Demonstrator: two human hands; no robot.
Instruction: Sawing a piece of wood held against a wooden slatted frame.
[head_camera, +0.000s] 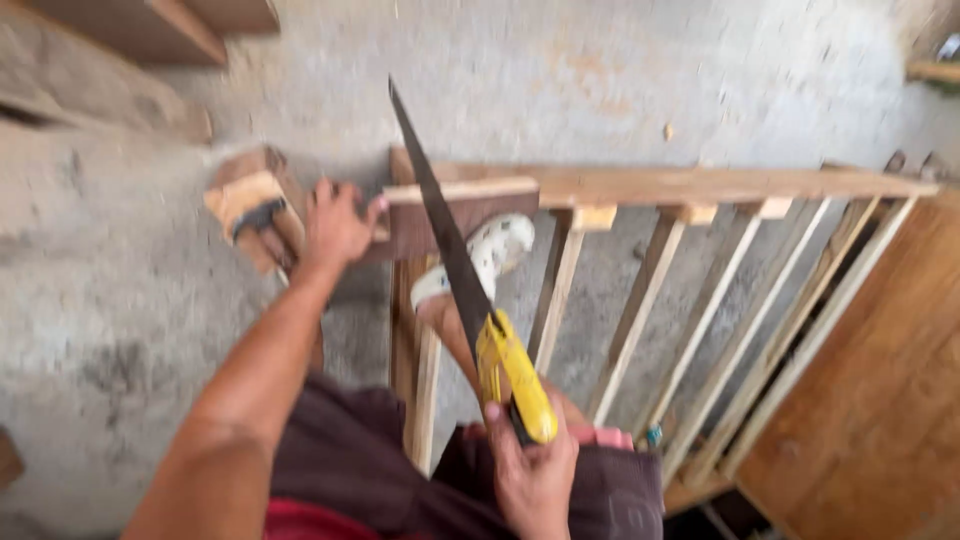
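Note:
My right hand (532, 472) grips the yellow handle of a hand saw (505, 365). Its dark blade (432, 205) slants up and away, crossing a dark wooden board (470, 212). My left hand (337, 225) presses on the left end of that board, fingers bent over it. The board rests on the top rail of a wooden slatted frame (690, 185). My foot in a white shoe (492, 255) shows behind the blade, under the rail. The picture is blurred by motion.
A pale wooden block (252, 205) with a dark strap lies on the concrete floor left of my left hand. Planks (150, 28) lie at the top left. A large brown wooden panel (880, 400) fills the right side. Several thin slats (700, 330) run under the rail.

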